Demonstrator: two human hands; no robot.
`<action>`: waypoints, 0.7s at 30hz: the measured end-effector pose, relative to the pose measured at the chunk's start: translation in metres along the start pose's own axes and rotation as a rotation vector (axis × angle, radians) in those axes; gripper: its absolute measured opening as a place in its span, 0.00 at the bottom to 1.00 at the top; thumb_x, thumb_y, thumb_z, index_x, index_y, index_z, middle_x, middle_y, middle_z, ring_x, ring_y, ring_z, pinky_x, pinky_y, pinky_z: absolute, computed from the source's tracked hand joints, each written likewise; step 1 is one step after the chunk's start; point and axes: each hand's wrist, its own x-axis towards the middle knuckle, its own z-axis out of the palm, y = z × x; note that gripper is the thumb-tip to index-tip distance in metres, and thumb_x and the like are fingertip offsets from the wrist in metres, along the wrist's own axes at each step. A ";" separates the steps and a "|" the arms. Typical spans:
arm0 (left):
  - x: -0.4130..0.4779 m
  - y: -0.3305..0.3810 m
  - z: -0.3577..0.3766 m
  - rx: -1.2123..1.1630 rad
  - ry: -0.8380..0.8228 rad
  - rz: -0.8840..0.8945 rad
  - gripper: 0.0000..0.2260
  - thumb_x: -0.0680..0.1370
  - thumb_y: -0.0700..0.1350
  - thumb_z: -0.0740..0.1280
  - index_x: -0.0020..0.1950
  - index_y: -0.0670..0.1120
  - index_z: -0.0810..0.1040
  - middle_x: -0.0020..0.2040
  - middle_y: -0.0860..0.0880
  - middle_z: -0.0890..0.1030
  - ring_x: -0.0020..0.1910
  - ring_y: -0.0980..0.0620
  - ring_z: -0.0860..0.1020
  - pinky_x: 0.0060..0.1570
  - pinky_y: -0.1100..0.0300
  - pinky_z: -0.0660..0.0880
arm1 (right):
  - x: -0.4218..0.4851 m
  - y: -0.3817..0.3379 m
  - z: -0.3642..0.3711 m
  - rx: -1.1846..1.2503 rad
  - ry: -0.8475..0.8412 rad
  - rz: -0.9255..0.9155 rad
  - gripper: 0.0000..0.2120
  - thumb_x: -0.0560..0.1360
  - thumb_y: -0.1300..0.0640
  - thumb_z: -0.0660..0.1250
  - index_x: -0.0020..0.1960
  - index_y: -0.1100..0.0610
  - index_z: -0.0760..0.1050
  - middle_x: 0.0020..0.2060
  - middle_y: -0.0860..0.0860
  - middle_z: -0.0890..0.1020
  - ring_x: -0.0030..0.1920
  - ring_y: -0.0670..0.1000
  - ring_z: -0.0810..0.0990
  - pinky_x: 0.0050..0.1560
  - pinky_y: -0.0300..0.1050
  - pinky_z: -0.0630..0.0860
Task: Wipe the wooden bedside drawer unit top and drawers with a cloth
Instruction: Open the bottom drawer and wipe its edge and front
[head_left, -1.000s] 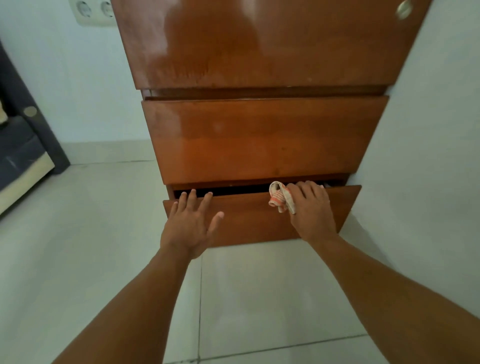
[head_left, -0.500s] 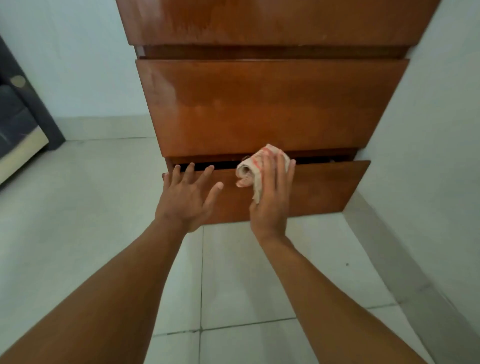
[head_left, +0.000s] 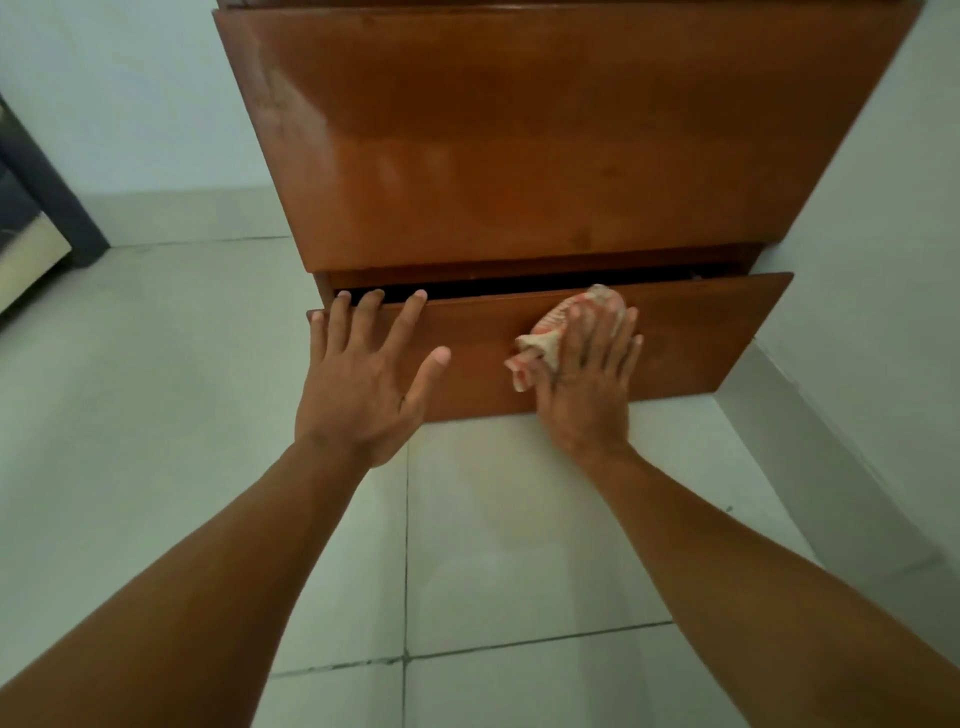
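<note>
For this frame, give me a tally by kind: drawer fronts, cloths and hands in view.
Drawer fronts: 2, the closed drawer front above and the bottom drawer, pulled slightly open.
Cloths: 1, the cloth pressed to the bottom drawer's front.
Hands: 2, the left hand, fingers spread on the drawer's top edge, and the right hand on the cloth.
Total: 5

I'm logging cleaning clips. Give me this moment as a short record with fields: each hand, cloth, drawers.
left hand: spread open, flat on the bottom drawer front, fingertips at its top edge
right hand: pressing the cloth flat against the same drawer front
cloth: bunched, pale with orange-red pattern
bottom drawer: pulled slightly out, dark gap above
drawer above: closed
floor: pale tiles
</note>
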 end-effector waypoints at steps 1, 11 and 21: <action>0.000 0.001 0.001 -0.013 0.009 -0.002 0.33 0.81 0.69 0.41 0.82 0.56 0.58 0.79 0.43 0.63 0.79 0.37 0.56 0.77 0.35 0.52 | 0.001 0.016 -0.005 0.003 0.004 0.022 0.41 0.84 0.38 0.54 0.82 0.54 0.35 0.79 0.69 0.53 0.78 0.75 0.51 0.76 0.73 0.53; -0.003 0.000 0.011 -0.010 0.049 0.013 0.33 0.81 0.69 0.44 0.83 0.55 0.54 0.81 0.42 0.57 0.81 0.36 0.49 0.78 0.35 0.48 | 0.021 0.128 -0.050 -0.098 -0.039 0.069 0.37 0.85 0.40 0.48 0.81 0.66 0.43 0.77 0.75 0.50 0.78 0.77 0.48 0.78 0.70 0.52; -0.003 -0.001 0.012 0.011 0.021 -0.007 0.34 0.80 0.70 0.42 0.83 0.57 0.47 0.84 0.45 0.49 0.82 0.40 0.41 0.78 0.36 0.45 | 0.002 0.055 -0.049 0.260 0.134 0.256 0.36 0.79 0.71 0.56 0.83 0.60 0.46 0.82 0.62 0.48 0.81 0.67 0.46 0.79 0.60 0.58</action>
